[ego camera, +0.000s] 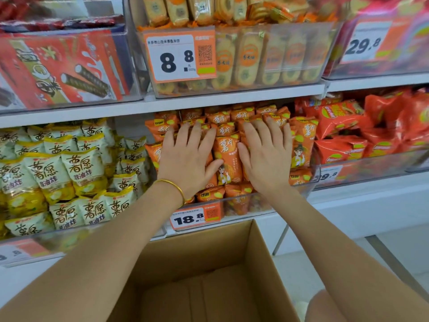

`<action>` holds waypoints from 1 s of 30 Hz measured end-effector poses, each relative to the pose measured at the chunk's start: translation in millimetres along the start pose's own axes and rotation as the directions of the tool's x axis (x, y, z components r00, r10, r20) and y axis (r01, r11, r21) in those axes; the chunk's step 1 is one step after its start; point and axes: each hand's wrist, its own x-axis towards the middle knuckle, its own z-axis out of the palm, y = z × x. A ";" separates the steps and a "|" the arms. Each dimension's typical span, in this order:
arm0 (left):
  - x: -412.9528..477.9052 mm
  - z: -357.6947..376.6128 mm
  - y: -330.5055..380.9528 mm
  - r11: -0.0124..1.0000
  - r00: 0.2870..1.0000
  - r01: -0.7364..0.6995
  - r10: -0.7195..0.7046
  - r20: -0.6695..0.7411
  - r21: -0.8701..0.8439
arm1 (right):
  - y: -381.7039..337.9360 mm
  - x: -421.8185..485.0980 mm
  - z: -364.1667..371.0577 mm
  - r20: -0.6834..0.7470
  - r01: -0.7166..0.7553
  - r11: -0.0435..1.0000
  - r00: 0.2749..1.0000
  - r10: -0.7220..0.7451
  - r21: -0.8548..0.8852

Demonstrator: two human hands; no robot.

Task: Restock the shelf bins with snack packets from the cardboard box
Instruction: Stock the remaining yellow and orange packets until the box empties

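Observation:
A clear shelf bin [234, 205] in the middle holds a heap of orange snack packets [228, 151]. My left hand [189, 160], with a gold bangle on the wrist, lies flat on the left part of the heap, fingers spread. My right hand [267, 156] lies flat on the right part, palm down. Neither hand grips a packet. Below my forearms stands the open cardboard box [253, 247]; the part of its floor that shows is bare cardboard.
Left of the middle bin is a bin of yellow-and-white packets [67, 173]; right of it a bin of red packets [362, 133]. The shelf above carries bins of red boxes [62, 68], orange biscuit packs [267, 59] and a price label [181, 58]. A white floor lies at right.

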 end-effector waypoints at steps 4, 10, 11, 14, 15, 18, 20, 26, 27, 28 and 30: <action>0.6 -4.7 1.9 0.999 1.000 0.018 -0.018 -0.015 -0.030 | 1.1 -0.4 -3.0 0.019 0.037 0.999 0.999 -0.038 0.012; 10.0 -14.7 27.5 0.999 0.996 -0.030 0.028 -0.088 -0.021 | 19.3 9.2 -16.0 -0.046 -0.051 0.998 0.998 0.052 0.038; 13.2 -13.7 30.3 1.000 0.997 -0.022 0.020 -0.076 -0.022 | 23.8 10.3 -13.7 -0.027 -0.078 0.997 0.997 0.079 0.014; 18.9 -6.6 32.6 1.000 1.000 0.016 -0.016 -0.026 -0.015 | 30.7 8.6 -5.5 0.062 -0.084 0.996 0.995 0.083 0.002; 19.2 -4.3 32.6 1.000 1.000 0.020 -0.020 -0.014 -0.011 | 30.4 7.6 -3.1 0.070 -0.078 0.997 0.995 0.077 0.011; 20.4 -2.7 32.5 1.000 1.000 0.019 -0.019 -0.007 -0.008 | 28.3 7.2 -1.0 0.072 -0.088 0.996 0.994 0.087 0.019; 21.0 -6.0 34.2 0.999 0.998 0.030 -0.031 -0.050 -0.027 | 28.6 6.9 -2.2 0.074 -0.085 0.996 0.994 0.084 0.012; 25.1 -9.3 55.2 0.998 0.991 -0.034 0.027 -0.130 -0.052 | 33.0 8.0 -4.6 0.082 -0.083 0.996 0.993 0.084 -0.023; 25.5 -7.6 56.3 0.999 0.994 -0.017 0.012 -0.108 -0.050 | 33.3 7.3 -4.0 0.077 -0.079 0.997 0.994 0.080 -0.020; 25.8 -5.1 56.5 0.999 0.996 -0.002 -0.002 -0.087 -0.044 | 33.4 6.6 -2.9 0.069 -0.072 0.997 0.995 0.073 -0.020; 25.7 -3.6 56.6 1.000 0.998 0.017 -0.018 -0.060 -0.022 | 32.4 6.2 -1.1 0.066 -0.063 0.998 0.996 0.065 -0.022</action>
